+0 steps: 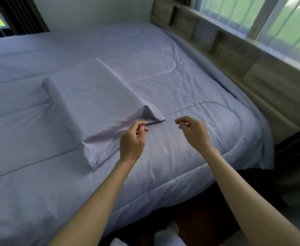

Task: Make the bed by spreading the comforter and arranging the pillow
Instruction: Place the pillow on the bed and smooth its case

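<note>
A pale lilac comforter (190,139) lies spread flat over the bed, its quilted seams showing. On it lies a flat pillow (85,96) in a matching lilac case, set at an angle, with the loose open end of the case rumpled at its near corner. My left hand (132,139) hovers just at that loose edge, fingers curled and slightly apart, holding nothing. My right hand (193,132) floats above the comforter to the right of the pillow, fingers loosely bent, empty.
A wooden headboard with shelf niches (234,55) runs along the right side under a window (287,23). A white wall (92,9) and dark curtain (21,15) stand at the far side. Dark floor (199,219) lies below the bed's near edge.
</note>
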